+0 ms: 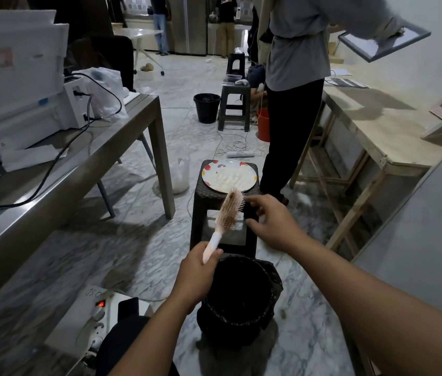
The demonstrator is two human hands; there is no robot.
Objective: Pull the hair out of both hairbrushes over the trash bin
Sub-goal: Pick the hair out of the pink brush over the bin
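Fingers of the left hand (196, 278) wrap the pale pink handle of a hairbrush (225, 218), thumb over the top, a firm grasp. Brush points up and away, tilted right; oval paddle head, bristle side facing right, tan pins, a dark brownish clump of hair near the far tip. Right hand (271, 221) sits just right of the brush head, fingers spread and loosely curved, holding nothing; fingertips (252, 200) close to the bristles, contact not clear.

Trash bin (238, 297) on the floor below and slightly near of both hands: round, black, lined with a dark crinkled bag folded over the rim. Inside too dark to read. Brush head hangs above the stool beyond the bin rather than straight over its opening.

Stool (223, 210) dark, woven-textured plastic, square top. On it a round white plate (229, 176) with red and dark flower marks at the rim and a pale powdery smear across the middle.

Further off: black bucket (206, 107), orange bucket (263, 128), a second dark stool (234, 107). Marble floor, grey-veined. Metal table (78, 169) left, wooden bench (371, 137) right. A person in grey top and black trousers (295, 77) stands beyond the plate.
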